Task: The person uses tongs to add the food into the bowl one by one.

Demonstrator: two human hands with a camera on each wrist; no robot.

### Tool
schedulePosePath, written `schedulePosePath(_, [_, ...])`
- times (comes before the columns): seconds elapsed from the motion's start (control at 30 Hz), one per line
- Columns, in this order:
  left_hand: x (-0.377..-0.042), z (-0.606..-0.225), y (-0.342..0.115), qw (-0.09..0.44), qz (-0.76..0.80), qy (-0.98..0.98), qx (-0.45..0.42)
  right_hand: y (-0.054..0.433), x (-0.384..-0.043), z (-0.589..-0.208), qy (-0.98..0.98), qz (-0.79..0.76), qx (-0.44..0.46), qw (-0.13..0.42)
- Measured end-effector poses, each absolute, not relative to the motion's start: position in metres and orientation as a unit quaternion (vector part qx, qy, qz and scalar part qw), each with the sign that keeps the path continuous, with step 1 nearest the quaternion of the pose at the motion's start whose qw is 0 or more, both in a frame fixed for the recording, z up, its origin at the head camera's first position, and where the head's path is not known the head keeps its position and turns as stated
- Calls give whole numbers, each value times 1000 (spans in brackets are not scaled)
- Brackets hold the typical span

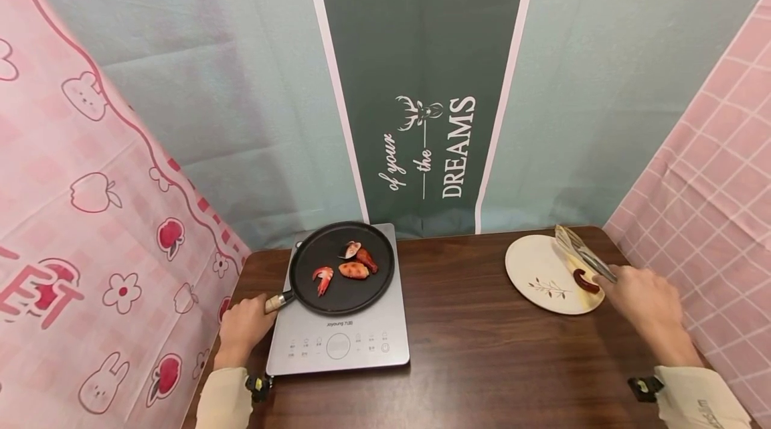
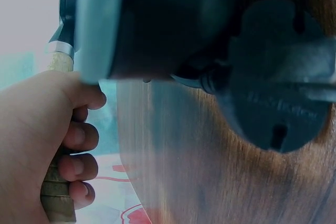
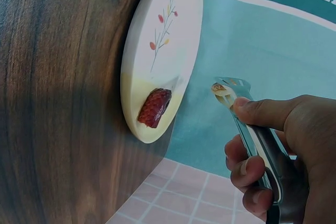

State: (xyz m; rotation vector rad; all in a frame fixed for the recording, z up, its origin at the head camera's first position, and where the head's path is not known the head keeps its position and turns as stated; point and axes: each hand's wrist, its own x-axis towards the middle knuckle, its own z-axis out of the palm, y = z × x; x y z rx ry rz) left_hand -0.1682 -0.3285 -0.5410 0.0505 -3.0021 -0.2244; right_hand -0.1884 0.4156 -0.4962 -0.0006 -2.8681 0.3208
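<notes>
My left hand (image 1: 245,325) grips the wooden handle (image 1: 274,303) of a round black frying pan (image 1: 325,248). In the left wrist view its fingers curl round that handle (image 2: 59,192). The pan holds a red shrimp (image 1: 323,280), a browned chicken wing (image 1: 354,270), a drumstick (image 1: 366,258) and a small dark-and-pale piece (image 1: 351,250). My right hand (image 1: 644,305) holds metal tongs (image 1: 587,256) over the right side of a cream plate (image 1: 530,262). A dark red, curved sausage-like piece (image 3: 155,107) lies on the plate. Something brownish shows at the tong tips (image 3: 224,94); I cannot tell whether they hold it.
Under the pan is a silver induction cooker (image 1: 337,362) with its control panel at the front. Both cooker and plate rest on a dark wooden table (image 1: 458,328). Printed cloths hang behind (image 1: 271,114) and at both sides, the pink tiled one (image 1: 711,168) close to my right hand.
</notes>
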Motion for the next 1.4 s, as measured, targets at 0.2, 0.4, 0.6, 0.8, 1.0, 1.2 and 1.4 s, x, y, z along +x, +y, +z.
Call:
schedulePosePath(0.2, [-168,-541,-329,58,-75,-995,17,411,-190,-495,-986,110,1,123])
schedulePosePath(0.4, [-168,-540,-328,59,-75,-995,18,404,-190,-493,-984,109,11,138])
schedulePosePath(0.6, [-168,-541,-329,57,-75,-995,21,399,-190,-492,-983,117,2,139])
schedulePosePath(0.8, [-168,-541,-329,55,-76,-995,22,394,-190,-490,-984,123,-2,131])
schedulePosePath(1.0, [-168,-541,-328,54,-77,-995,21,390,-191,-487,-986,125,-3,114])
schedulePosePath(1.2, [-168,-540,-328,54,-77,-995,20,387,-192,-487,-985,122,7,121])
schedulePosePath(1.4, [-168,-540,-328,53,-77,-995,20,382,-191,-485,-984,121,14,133])
